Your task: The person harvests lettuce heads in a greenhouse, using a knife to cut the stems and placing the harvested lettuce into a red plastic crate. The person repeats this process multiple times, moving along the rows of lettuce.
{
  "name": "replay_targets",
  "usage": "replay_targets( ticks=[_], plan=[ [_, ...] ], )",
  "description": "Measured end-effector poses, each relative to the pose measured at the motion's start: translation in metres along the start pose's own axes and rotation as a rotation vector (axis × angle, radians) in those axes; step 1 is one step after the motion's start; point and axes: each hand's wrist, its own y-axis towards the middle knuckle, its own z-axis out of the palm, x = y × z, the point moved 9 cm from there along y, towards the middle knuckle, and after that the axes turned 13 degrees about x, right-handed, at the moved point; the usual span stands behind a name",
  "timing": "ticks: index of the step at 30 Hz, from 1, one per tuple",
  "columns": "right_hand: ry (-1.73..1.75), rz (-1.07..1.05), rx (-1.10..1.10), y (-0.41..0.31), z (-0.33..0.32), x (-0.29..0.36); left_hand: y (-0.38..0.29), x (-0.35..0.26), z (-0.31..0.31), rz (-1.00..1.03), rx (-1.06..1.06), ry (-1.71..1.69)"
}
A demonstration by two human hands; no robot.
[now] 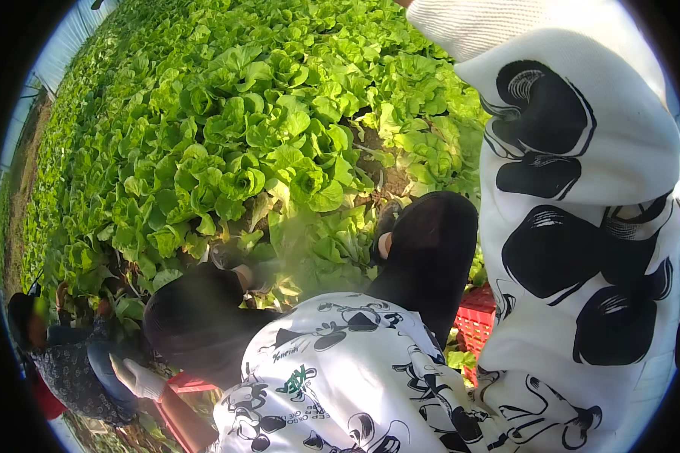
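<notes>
My left hand (139, 378) is at the lower left in a pale glove, beside the rim of a red plastic crate (190, 383). Its fingers point up and left, and their grip is unclear. The raised white sleeve (566, 113) of my right arm fills the upper right; my right hand is out of view past the top edge. Before me grows a dense bed of green leafy plants (243, 130), lettuce-like heads. Loose and yellowing leaves (272, 204) lie by my feet, between my black-trousered knees (430, 238).
Another red crate (476, 317) stands by my right knee with green leaves near it. At the far left, another person (73, 368) crouches close to the plants. A bare soil strip (25, 164) runs along pale plastic sheeting (62, 48). More soil (374, 164) shows between plants.
</notes>
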Motion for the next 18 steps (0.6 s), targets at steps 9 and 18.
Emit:
replay_targets(
  ticks=[9, 18],
  plan=[
    [-0.021, 0.438, 0.351, -0.035, 0.205, -0.199, 0.093, -0.252, 0.089, 0.614, 0.179, 0.191],
    [0.377, 0.686, 0.807, -0.183, 0.481, -0.343, -0.019, -0.389, 0.341, 1.254, 1.125, 0.565]
  ],
)
